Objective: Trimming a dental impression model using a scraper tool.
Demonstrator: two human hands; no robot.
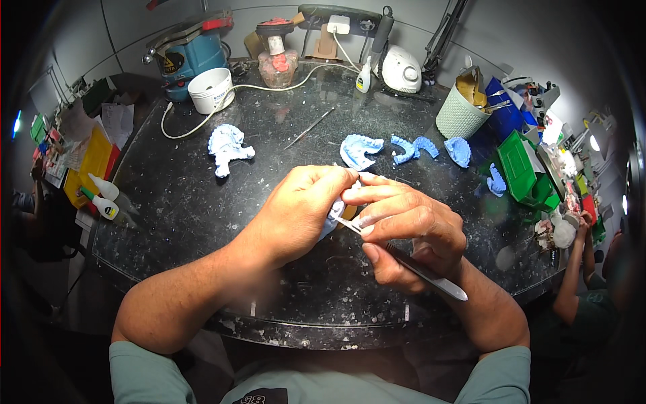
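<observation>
Forearms (185, 289) angled inward; left fingers (334, 180) curled; right fingers (397, 204) pinched

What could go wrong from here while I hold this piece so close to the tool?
The metal tool in your right hand has its tip by the pale blue piece in your left hand, so a slip might nick a finger or chip the piece. The blue cast just beyond your hands could get bumped.

Light characters are borne by a dark patch (264, 396) on the grey-green shirt (151, 372). A yellow-and-black label (173, 63) is carried by the blue machine (202, 55), and small dark print (221, 100) by the white tub (207, 93). Labels on the green-tipped bottle (102, 205) and rear bottle (364, 77) cannot be read.
</observation>
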